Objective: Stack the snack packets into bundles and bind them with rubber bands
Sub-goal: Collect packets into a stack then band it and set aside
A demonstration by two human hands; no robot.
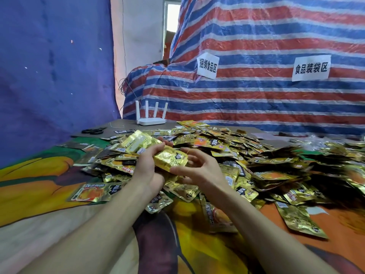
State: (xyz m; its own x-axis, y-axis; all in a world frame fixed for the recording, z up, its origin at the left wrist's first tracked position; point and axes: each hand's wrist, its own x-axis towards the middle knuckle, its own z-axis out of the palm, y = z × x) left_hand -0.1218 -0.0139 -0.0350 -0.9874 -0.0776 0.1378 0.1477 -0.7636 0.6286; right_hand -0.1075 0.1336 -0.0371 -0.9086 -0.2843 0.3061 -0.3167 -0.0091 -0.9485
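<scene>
A big heap of gold and black snack packets (227, 155) covers the middle and right of the table. My left hand (147, 165) grips a small stack of gold packets (142, 144) held above the heap, thumb on top and fingers underneath. My right hand (197, 167) is beside it, fingers loosely spread, thumb and fingertips touching the near end of a gold packet (170, 158) on that stack. I cannot make out a rubber band.
A colourful printed cloth (49, 175) covers the table. A white router (151, 115) and black scissors (92, 131) sit at the far left edge. A striped tarpaulin (266, 91) with two paper labels rises behind. Loose packets lie at the front left (92, 192) and right (300, 220).
</scene>
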